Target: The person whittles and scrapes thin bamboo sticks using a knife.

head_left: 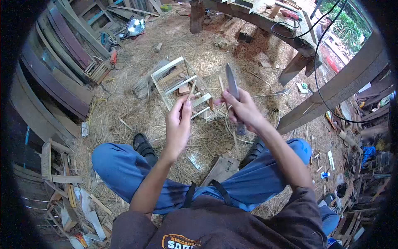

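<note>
"What is your left hand doing?"

"My left hand pinches a slim wooden stick between thumb and fingertips, pointing it up and away from me. The other fingers curl in toward my palm."

"And the right?"

"My right hand, off to the right and level with the left, is wrapped around a knife. The blade points to the far side, and the handle's end sticks out below my fist. Beside the blade, on its left, a thin strip stands up at my fingers too; how much of my grip is on it, I cannot tell. The two hands are apart, and the blade is clear of the stick."

"What's in front of you?"

"A small wooden frame with slats across it, lying on the straw-strewn ground, just beyond my left hand. Nearer, between my feet, there's a board on the ground."

"And around you?"

"At the far right is a workbench with a red tool on it. At the far left, a shiny round disc sits on the ground near long timbers along the left side."
</note>
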Demonstrator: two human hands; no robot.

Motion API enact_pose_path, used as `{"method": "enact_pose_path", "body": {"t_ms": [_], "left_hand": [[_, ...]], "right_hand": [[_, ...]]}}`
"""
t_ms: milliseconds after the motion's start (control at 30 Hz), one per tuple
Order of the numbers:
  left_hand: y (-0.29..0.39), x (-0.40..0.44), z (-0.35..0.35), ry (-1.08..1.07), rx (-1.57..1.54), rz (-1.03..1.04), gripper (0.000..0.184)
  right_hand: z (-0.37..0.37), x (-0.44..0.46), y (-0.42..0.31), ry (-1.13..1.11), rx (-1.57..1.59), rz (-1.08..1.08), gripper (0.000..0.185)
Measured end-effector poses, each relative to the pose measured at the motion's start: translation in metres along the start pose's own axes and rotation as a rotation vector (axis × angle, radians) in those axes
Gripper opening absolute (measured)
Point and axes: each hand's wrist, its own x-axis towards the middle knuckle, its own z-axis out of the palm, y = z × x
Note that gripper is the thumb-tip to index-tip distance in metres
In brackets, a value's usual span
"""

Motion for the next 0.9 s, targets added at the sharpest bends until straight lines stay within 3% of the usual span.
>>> {"method": "enact_pose_path", "body": {"t_ms": [133, 267, 367, 400, 500, 567, 667, 900], "left_hand": [[-0.011, 0.018, -0.002, 0.027, -0.098, -0.059, 0.03], [-0.04, 0.033, -0.004, 0.049, -0.07, -0.077, 0.029], [-0.057, 0.038, -0.003, 0.075, -0.057, -0.077, 0.026], [-0.062, 0.04, -0.003, 0.069, -0.045, -0.082, 0.025], [-0.067, 0.047, -0.001, 0.043, 0.005, -0.138, 0.025], [-0.061, 0.049, 0.005, 0.05, 0.007, -0.213, 0.025], [-0.07, 0.054, 0.005, -0.003, -0.052, -0.128, 0.027], [-0.04, 0.045, 0.01, -0.06, -0.087, -0.07, 0.027]], "right_hand": [[0.01, 0.035, 0.059, 0.186, -0.121, -0.181, 0.023], [0.015, 0.076, 0.106, 0.226, 0.058, -0.067, 0.021], [0.03, 0.116, 0.178, 0.361, -0.019, -0.118, 0.023], [0.036, 0.122, 0.195, 0.356, 0.045, -0.013, 0.028], [0.039, 0.146, 0.247, 0.367, -0.179, -0.161, 0.029], [0.045, 0.13, 0.229, 0.489, -0.152, -0.125, 0.027], [0.051, 0.123, 0.222, 0.63, -0.033, -0.106, 0.027], [0.046, 0.077, 0.118, 0.252, 0.136, -0.121, 0.025]]}}
